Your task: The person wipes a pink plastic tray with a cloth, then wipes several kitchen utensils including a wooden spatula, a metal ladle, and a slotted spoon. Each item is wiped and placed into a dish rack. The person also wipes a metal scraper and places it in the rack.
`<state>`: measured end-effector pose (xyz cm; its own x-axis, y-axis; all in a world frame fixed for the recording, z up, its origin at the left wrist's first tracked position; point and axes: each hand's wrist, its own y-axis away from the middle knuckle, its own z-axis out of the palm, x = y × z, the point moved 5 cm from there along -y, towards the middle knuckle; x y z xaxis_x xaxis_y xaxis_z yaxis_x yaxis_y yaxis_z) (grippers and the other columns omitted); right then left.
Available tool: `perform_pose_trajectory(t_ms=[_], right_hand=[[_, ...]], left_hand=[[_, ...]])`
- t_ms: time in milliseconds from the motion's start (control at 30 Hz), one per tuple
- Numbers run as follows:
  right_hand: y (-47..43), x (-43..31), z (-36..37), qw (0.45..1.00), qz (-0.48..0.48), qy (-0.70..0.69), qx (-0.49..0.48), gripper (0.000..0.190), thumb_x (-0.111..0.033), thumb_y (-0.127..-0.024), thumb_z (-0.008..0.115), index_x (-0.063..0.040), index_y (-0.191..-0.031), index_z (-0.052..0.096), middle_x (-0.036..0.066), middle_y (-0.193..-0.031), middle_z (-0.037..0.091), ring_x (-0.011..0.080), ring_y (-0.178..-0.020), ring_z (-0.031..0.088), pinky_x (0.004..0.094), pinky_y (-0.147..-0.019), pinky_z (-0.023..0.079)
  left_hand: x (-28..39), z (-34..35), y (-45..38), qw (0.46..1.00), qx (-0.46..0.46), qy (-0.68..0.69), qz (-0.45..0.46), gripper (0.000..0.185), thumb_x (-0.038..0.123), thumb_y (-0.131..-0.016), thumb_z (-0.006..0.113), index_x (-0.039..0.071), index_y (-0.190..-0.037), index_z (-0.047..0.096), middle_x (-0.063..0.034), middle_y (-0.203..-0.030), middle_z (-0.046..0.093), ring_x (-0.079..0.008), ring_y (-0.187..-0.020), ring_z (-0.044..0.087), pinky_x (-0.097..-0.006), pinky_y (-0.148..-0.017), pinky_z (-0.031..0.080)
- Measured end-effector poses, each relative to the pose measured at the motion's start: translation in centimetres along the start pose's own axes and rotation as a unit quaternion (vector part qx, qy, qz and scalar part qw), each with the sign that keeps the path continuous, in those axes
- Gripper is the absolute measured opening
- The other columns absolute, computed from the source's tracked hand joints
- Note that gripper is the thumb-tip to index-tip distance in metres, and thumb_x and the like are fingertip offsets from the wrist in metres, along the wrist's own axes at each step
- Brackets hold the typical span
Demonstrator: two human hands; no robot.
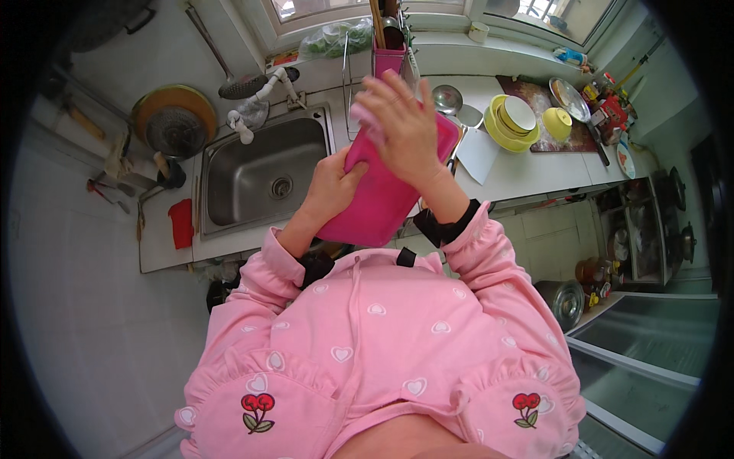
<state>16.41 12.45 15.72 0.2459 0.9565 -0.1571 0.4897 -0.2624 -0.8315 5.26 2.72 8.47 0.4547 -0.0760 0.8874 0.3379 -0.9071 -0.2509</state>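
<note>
A bright pink rectangular plastic tray or basin is tilted in front of my body, at the right edge of the steel sink. My left hand grips its left rim, with the thumb on the near face. Over the tray's upper part is my right hand, slightly blurred, its fingers spread and pointing up and left. A pale pink cloth shows under its palm; the hand partly hides this cloth. Behind the hands stands a pink utensil holder with chopsticks in a wire rack.
On the right counter are a steel ladle, a white cutting sheet, stacked yellow and white bowls, a knife and a dark red board. A faucet reaches over the sink; a red cloth lies left of it.
</note>
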Motion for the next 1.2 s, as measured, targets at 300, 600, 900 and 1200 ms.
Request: perform_pose_trajectory(t_ms=[300,600,900,1200], right_hand=[[3.7,7.9,-0.6,0.876,0.354,-0.315,0.092,0.028,-0.027,-0.097,0.056,-0.004,-0.11,0.065,0.015,-0.112,0.06,0.0314,-0.103,0.058,0.0388,-0.087,0.046],[3.8,2.4,0.7,0.988,0.154,0.003,0.008,0.033,-0.032,-0.084,0.068,-0.016,-0.112,0.068,0.011,-0.101,0.056,0.03,-0.094,0.056,0.0405,-0.083,0.045],[6.3,2.0,4.5,0.946,0.269,-0.162,-0.08,0.037,-0.02,-0.079,0.076,-0.005,-0.109,0.059,0.013,-0.096,0.065,0.0267,-0.087,0.066,0.0369,-0.077,0.052],[2.4,-0.6,9.7,0.966,0.215,-0.142,0.007,0.03,-0.019,-0.08,0.07,-0.005,-0.106,0.063,0.014,-0.105,0.062,0.036,-0.096,0.058,0.0439,-0.084,0.046]], left_hand=[[-3.6,-1.0,1.3,0.971,0.09,0.188,-0.119,0.017,0.009,-0.093,0.062,-0.003,-0.104,0.064,-0.0038,-0.089,0.069,-0.0082,-0.078,0.061,-0.0255,-0.069,0.05],[-4.2,1.2,0.8,0.924,0.087,0.334,-0.162,0.02,0.006,-0.093,0.06,-0.001,-0.112,0.06,-0.0065,-0.1,0.068,-0.0113,-0.085,0.063,-0.027,-0.075,0.052],[-6.3,0.5,1.9,0.917,0.104,0.34,-0.18,0.025,0.003,-0.092,0.058,-0.001,-0.117,0.056,-0.0083,-0.104,0.067,-0.0133,-0.087,0.064,-0.0282,-0.077,0.052],[-7.6,-3.6,2.3,0.983,0.107,0.132,-0.068,0.03,0.0,-0.091,0.057,-0.002,-0.12,0.056,-0.0065,-0.103,0.067,-0.013,-0.091,0.062,-0.0267,-0.082,0.05]])
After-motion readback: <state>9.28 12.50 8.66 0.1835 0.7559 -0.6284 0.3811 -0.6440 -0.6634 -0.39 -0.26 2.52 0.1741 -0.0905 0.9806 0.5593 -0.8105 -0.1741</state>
